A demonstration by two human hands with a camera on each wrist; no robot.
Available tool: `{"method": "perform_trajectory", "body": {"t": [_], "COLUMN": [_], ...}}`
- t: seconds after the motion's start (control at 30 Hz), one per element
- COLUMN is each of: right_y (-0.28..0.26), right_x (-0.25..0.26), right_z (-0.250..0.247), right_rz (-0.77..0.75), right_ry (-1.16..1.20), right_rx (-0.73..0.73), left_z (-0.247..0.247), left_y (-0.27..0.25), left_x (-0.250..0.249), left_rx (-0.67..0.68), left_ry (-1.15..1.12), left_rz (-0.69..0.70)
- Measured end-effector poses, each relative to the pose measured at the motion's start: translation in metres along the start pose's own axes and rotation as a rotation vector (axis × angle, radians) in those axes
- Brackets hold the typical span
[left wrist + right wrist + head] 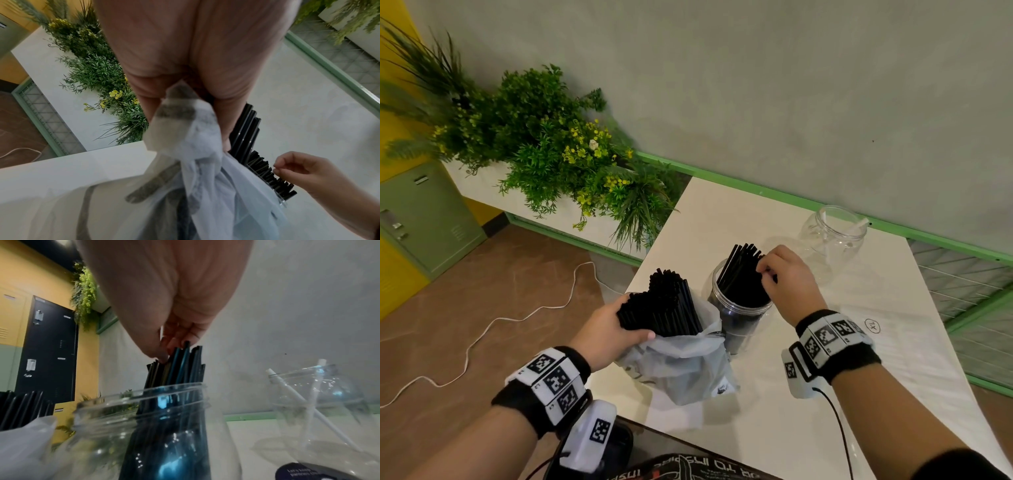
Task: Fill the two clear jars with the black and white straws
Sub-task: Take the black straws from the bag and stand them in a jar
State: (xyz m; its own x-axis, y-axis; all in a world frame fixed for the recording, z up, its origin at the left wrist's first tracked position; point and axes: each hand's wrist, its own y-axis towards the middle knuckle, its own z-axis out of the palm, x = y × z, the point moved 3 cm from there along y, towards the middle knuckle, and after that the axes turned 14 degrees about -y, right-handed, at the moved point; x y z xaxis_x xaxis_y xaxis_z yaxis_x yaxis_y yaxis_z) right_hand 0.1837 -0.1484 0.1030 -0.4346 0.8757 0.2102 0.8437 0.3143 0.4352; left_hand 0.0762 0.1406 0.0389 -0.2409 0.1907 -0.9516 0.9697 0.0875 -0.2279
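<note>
Seen from above: a white table (774, 394) against a grey wall, greenery (544, 144) to the left.

Right hand (787, 284) over the near clear jar (739, 308), fingertips (164, 352) curled and pinching the top ends of a bunch of black straws (743, 274) standing in that jar. Long axis of the bunch close to upright, leaning a little away from the hand, lower ends inside the jar, tops well above the rim. Straws thin, glossy, straight, all black, packed to one side, with open room left in the jar.

Left hand (616, 329) just beside, to the left of the jar, wrapped around a thicker bundle of black straws (664, 305) together with the gathered mouth of a pale, thin plastic bag (681, 370). Bundle axis also near upright, tops fanned unevenly, lower part inside the bag. Supply and jar side by side, almost touching, so likely only a short sideways reach for the right hand, the nearer one to the jar.

Second clear jar (832, 236) farther back and to the right, near the wall, well apart from both hands, holding two white straws (296, 391) leaning crossed inside; otherwise unfilled. Task judged early to midway.
</note>
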Motion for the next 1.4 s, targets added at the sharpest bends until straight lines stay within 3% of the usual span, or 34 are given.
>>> {"method": "perform_trajectory", "body": {"t": [0.13,0.3,0.43,0.53,0.6,0.7,0.77,0.83,0.97,1.07,1.17,1.27,1.4], "right_y": [-0.014,-0.015,-0.013,-0.002,0.010,0.025,0.032,0.036,0.043,0.047,0.051,0.050,0.026], "right_x": [-0.017,-0.028,-0.021,-0.011,0.000,0.013,0.016,0.014,0.006,-0.003,-0.019,-0.030,-0.023], "right_z": [0.005,0.020,0.023,0.019,0.016,0.022,0.031,0.038,0.035,0.029,0.037,0.041,0.015], "right_rz": [0.064,0.240,0.302,0.267,0.208,0.169,0.158,0.138,0.159,0.256,0.297,0.223,0.130], "right_ry": [-0.204,0.150,0.217,0.145,0.003,-0.229,-0.320,-0.344,-0.116,0.065,0.089,-0.037,0.087], "right_rx": [-0.094,-0.001,-0.108,-0.185,-0.110,0.152,0.332,0.399,0.167,0.049,0.133,0.258,0.034], "left_z": [0.000,0.000,0.001,0.001,0.001,0.002,0.003,0.003,0.002,0.001,0.001,0.001,0.001], "left_y": [0.001,0.003,0.002,0.000,-0.001,-0.002,-0.002,-0.003,-0.004,-0.005,-0.004,-0.003,-0.005], "left_x": [0.001,-0.001,-0.003,-0.004,-0.004,-0.006,-0.007,-0.007,-0.009,-0.010,-0.009,-0.009,-0.011], "left_rx": [0.003,0.019,0.023,0.012,0.012,0.014,0.011,0.011,0.007,-0.003,0.001,0.009,0.009], "left_ry": [0.000,0.004,0.013,0.012,0.006,0.003,-0.002,-0.005,0.005,0.019,0.018,0.022,0.022], "left_rz": [0.000,0.004,0.008,0.013,0.018,0.027,0.028,0.027,0.047,0.053,0.039,0.032,0.041]}}
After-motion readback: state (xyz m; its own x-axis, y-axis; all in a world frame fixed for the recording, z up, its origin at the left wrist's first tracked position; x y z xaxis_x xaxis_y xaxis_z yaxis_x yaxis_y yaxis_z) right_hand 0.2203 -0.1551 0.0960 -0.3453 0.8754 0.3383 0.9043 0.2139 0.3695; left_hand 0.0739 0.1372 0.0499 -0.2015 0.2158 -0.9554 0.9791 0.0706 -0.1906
